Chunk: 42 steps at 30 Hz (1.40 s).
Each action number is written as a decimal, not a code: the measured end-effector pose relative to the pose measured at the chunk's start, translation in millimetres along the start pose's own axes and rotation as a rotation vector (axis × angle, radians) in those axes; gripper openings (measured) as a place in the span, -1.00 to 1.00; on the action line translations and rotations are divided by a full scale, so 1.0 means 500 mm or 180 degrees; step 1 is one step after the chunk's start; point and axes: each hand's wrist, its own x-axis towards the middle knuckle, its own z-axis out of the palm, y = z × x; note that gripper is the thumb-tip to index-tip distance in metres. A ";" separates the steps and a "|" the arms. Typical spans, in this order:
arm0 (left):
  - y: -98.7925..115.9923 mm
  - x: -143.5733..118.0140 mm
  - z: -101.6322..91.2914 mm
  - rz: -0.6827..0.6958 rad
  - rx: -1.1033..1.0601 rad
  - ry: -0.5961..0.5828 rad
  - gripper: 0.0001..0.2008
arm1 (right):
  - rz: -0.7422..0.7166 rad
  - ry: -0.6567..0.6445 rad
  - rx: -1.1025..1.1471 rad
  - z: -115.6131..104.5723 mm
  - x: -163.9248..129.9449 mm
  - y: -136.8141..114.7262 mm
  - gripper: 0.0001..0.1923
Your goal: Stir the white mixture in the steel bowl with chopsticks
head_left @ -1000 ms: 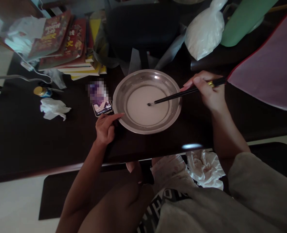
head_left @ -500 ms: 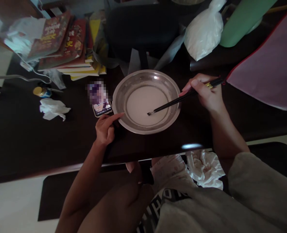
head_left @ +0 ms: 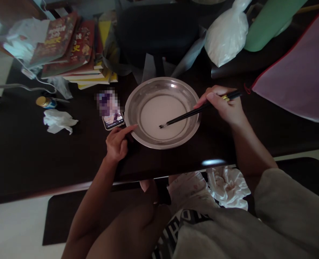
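- Steel bowl [head_left: 137, 104]: round, shallow, upright on the dark worktop [head_left: 27, 151], holding pale milky liquid [head_left: 159, 115].
- Black chopsticks [head_left: 191, 113]: slanted, tips dipped in the liquid.

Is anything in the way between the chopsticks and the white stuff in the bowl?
No. The chopsticks, held in the right hand, reach over the bowl rim and their tips are already in the white liquid.

Silver bowl [head_left: 137, 104] with milky white liquid [head_left: 162, 115]. Black chopsticks [head_left: 191, 113], gold-banded at the top. Dark brown table [head_left: 27, 154]. Red-and-yellow books [head_left: 67, 46]. White tissue [head_left: 58, 121]. Green cylinder [head_left: 269, 21]. Lilac pouch [head_left: 296, 75], red-edged.
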 end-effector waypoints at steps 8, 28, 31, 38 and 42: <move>-0.003 -0.006 0.000 -0.0138 0.0083 -0.0123 -0.55 | -0.0210 0.0254 -0.0178 0.000 0.000 -0.007 -0.71; 0.009 0.008 0.007 -0.1176 -0.1953 -0.0146 -0.61 | -0.0202 0.0201 -0.0324 -0.006 0.001 -0.003 -0.67; 0.009 0.015 0.010 -0.1659 -0.2857 -0.0132 -0.65 | -0.0237 0.0129 -0.0374 -0.008 0.000 -0.001 -0.66; 0.010 0.035 -0.010 -0.2261 -0.4059 -0.0420 -0.65 | -0.0352 0.0085 -0.0476 -0.012 0.002 -0.001 -0.63; 0.007 0.034 -0.015 -0.2349 -0.4227 -0.0471 -0.63 | -0.0353 0.0031 -0.0463 -0.009 0.001 -0.001 -0.64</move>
